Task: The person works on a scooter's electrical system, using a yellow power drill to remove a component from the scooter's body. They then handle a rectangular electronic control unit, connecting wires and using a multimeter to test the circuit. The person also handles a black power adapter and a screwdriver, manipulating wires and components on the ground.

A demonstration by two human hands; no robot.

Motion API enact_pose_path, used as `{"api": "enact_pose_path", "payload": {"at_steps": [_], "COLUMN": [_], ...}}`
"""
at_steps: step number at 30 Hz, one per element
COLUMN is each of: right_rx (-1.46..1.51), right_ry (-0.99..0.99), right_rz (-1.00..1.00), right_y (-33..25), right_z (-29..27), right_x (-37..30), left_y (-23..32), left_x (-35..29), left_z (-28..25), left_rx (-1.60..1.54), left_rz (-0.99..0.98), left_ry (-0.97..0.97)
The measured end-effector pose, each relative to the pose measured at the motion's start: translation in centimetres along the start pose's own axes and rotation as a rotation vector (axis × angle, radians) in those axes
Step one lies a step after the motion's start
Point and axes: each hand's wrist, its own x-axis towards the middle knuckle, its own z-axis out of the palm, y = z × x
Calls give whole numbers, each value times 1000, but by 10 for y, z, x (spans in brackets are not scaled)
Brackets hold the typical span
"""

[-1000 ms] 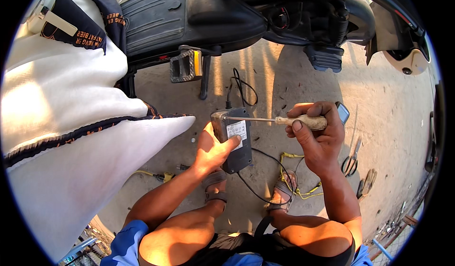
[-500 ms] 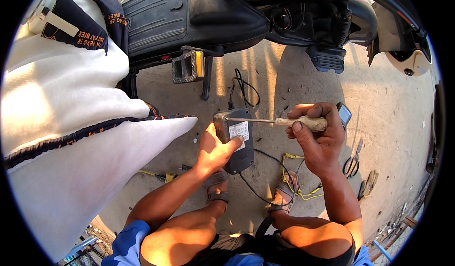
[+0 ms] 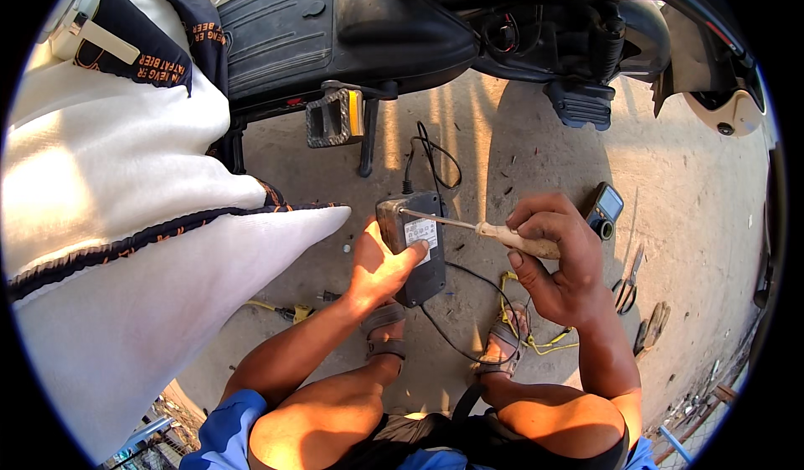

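Dusty concrete ground (image 3: 687, 185) forms the backdrop, with a black scooter (image 3: 352, 26) parked above a dark power box (image 3: 423, 256), the landmark here. Left of the box, a large white sack (image 3: 126, 244) is seen. The box is gripped by the left hand (image 3: 377, 265), apparently to steady it. The right hand (image 3: 557, 256), right of the box, is clamped on a screwdriver (image 3: 469, 227); its long axis lies nearly level, tip pointing left onto the box's upper end.
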Motion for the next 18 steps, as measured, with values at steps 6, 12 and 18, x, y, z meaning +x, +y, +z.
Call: {"api": "enact_pose_path", "payload": {"at_steps": [6,12,18], "right_rx": [-196,39,-196], "right_ry": [-144,12,-175], "right_rz": [145,263,248], "right_y": [-4,-13,-4], "right_z": [-14,-2,-13], "right_x": [-9,1,-6], "left_y": [0,-10,-12], "left_x": [0,2,3], "left_z": [2,-3,-2], "left_rx": [66,105,129], "left_rz": [52,85,66], "left_ry": [23,65,53]}}
